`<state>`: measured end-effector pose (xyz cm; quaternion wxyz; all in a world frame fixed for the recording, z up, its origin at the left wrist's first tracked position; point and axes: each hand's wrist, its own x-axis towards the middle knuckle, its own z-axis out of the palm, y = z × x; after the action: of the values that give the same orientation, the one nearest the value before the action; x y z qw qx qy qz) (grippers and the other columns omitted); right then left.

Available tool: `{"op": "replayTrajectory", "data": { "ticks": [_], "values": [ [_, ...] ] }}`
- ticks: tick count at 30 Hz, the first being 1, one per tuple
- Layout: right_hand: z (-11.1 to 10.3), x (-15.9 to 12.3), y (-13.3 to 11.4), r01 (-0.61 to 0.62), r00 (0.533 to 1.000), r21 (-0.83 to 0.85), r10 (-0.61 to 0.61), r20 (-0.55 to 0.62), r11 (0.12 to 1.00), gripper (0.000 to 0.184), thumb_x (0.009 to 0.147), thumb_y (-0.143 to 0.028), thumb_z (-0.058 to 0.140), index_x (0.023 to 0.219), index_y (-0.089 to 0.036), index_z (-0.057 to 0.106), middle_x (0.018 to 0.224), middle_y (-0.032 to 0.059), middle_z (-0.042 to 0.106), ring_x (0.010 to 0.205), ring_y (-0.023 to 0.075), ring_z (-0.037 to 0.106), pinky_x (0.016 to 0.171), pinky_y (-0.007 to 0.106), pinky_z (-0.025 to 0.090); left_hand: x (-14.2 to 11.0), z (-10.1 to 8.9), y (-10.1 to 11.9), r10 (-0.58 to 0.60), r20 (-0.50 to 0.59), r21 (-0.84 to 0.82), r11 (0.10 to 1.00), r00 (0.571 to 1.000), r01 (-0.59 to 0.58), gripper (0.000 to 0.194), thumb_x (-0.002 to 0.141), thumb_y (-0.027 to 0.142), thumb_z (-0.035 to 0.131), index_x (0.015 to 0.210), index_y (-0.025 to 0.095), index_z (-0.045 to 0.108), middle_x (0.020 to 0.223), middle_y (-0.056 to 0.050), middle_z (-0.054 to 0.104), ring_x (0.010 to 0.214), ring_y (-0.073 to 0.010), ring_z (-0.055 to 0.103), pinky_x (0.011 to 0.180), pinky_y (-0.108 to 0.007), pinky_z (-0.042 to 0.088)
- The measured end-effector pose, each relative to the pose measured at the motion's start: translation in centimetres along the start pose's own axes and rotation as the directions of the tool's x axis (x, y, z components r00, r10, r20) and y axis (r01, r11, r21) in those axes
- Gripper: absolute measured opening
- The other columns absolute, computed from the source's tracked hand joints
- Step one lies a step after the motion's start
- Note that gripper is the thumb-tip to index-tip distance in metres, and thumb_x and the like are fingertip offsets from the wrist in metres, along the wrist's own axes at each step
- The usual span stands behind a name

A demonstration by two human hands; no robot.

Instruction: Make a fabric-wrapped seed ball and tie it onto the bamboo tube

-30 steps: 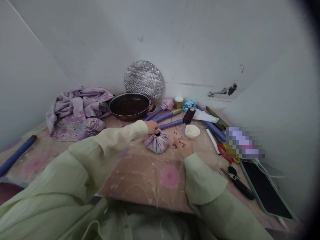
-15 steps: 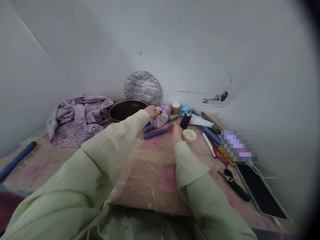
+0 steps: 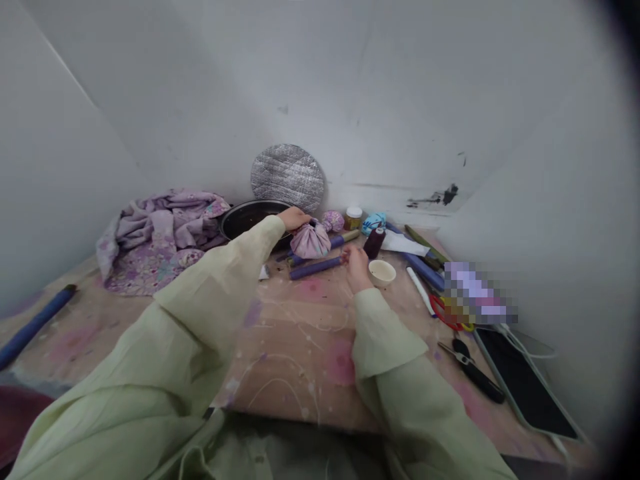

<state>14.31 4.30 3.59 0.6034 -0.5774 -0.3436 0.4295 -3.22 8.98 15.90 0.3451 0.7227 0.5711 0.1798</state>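
While the left hand (image 3: 295,218) pinches a purple cloth bundle (image 3: 311,243) by its gathered neck, the bundle is just right of the pan (image 3: 241,218), above or on a farther stick (image 3: 339,241); contact cannot be told. Its neck points up and away from the person, its pleated belly faces the near edge, and its longer axis runs left to right. The right hand (image 3: 357,267), fingers curled, is at the right end of a blue stick (image 3: 315,269) lying crosswise, that end slightly farther off; whether it grips cannot be told. 2 things stand just beside that hand: a white bowl (image 3: 382,272) and a dark spool (image 3: 373,245).
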Motion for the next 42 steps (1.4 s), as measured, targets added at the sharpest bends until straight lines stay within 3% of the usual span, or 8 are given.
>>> {"op": "replayTrajectory", "data": {
  "ticks": [8,14,18,23,29,35,39,42],
  "values": [
    [-3.9,-1.1,-2.8,0.207,0.967,-0.169,-0.176,0.183,0.964,0.016,0.074,-0.029,0.053,0.083,-0.018,0.061,0.066,-0.0012,0.063,0.05,0.0096,0.056,0.048,0.021,0.044,-2.8,0.6,0.1,0.022,0.117,-0.174,0.985,0.993,-0.001,0.023,0.079,0.021,0.048,0.056,0.016,0.046,0.044,0.004,0.036,0.039,-0.0058,0.034,0.043,-0.021,0.03],
    [-5.6,-4.1,0.3,0.3,0.907,-0.403,-0.127,0.403,0.864,0.009,0.053,-0.013,0.071,0.054,-0.017,0.062,0.049,-0.0015,0.061,0.043,0.011,0.052,0.051,0.024,0.043,-5.8,1.7,-0.9,0.035,0.179,-0.24,0.971,0.983,0.009,0.026,0.079,0.018,0.047,0.054,0.017,0.041,0.043,0.005,0.034,0.037,-0.0047,0.028,0.04,-0.021,0.021],
    [-4.7,-4.1,1.9,0.32,0.909,-0.438,-0.141,0.393,0.84,0.003,0.061,-0.018,0.068,0.062,-0.016,0.065,0.055,0.0022,0.065,0.051,0.0143,0.057,0.056,0.028,0.047,-7.3,2.3,-1.5,0.043,0.227,-0.259,0.966,0.973,0.018,0.022,0.075,0.016,0.05,0.054,0.016,0.042,0.043,0.006,0.033,0.038,-0.0045,0.028,0.041,-0.02,0.022],
    [-4.4,-4.7,0.6,0.376,0.912,-0.388,-0.262,0.317,0.842,0.02,0.072,-0.027,0.059,0.087,-0.016,0.065,0.089,0.0088,0.069,0.074,0.0166,0.062,0.072,0.032,0.049,-8.1,3.7,-2.2,0.057,0.303,-0.281,0.959,0.951,0.032,0.017,0.072,0.018,0.053,0.057,0.015,0.046,0.042,0.008,0.034,0.038,-0.0041,0.029,0.04,-0.019,0.022],
    [-5.1,-8.8,-1.5,0.309,0.846,-0.281,-0.128,0.517,0.909,0.033,0.08,-0.045,0.051,0.09,-0.017,0.065,0.056,0.0002,0.063,0.04,0.0115,0.053,0.044,0.025,0.044,-7.4,6.1,-3.3,0.073,0.384,-0.314,0.948,0.92,0.056,0.014,0.07,0.019,0.053,0.058,0.014,0.049,0.041,0.007,0.036,0.036,-0.0042,0.029,0.039,-0.018,0.022],
    [-6.3,-10.0,-2.3,0.357,0.905,-0.104,-0.316,0.284,0.928,0.024,0.076,-0.036,0.06,0.094,-0.02,0.062,0.09,0.0064,0.07,0.085,0.0176,0.065,0.08,0.034,0.051,-6.5,6.6,-3.9,0.021,0.342,-0.374,0.92,0.939,0.116,0.024,0.075,0.022,0.049,0.053,0.016,0.041,0.04,0.006,0.034,0.035,-0.0046,0.028,0.039,-0.019,0.022],
    [-5.9,-9.9,-2.2,0.273,0.875,-0.076,-0.215,0.433,0.959,0.022,0.073,-0.033,0.062,0.091,-0.02,0.065,0.081,0.0051,0.071,0.076,0.0191,0.066,0.074,0.036,0.053,-6.1,6.4,-3.7,-0.03,0.308,-0.4,0.903,0.951,0.158,0.03,0.076,0.022,0.05,0.05,0.017,0.037,0.039,0.006,0.033,0.035,-0.0048,0.029,0.039,-0.019,0.024],
    [-5.2,-9.3,-1.9,0.326,0.931,-0.027,-0.316,0.183,0.945,0.024,0.074,-0.031,0.057,0.095,-0.021,0.061,0.093,0.0059,0.07,0.085,0.0179,0.065,0.08,0.035,0.051,-5.8,6.1,-3.4,-0.056,0.279,-0.412,0.895,0.959,0.172,0.032,0.078,0.02,0.047,0.049,0.018,0.034,0.04,0.006,0.033,0.036,-0.0046,0.029,0.039,-0.02,0.026]
  ]
}}
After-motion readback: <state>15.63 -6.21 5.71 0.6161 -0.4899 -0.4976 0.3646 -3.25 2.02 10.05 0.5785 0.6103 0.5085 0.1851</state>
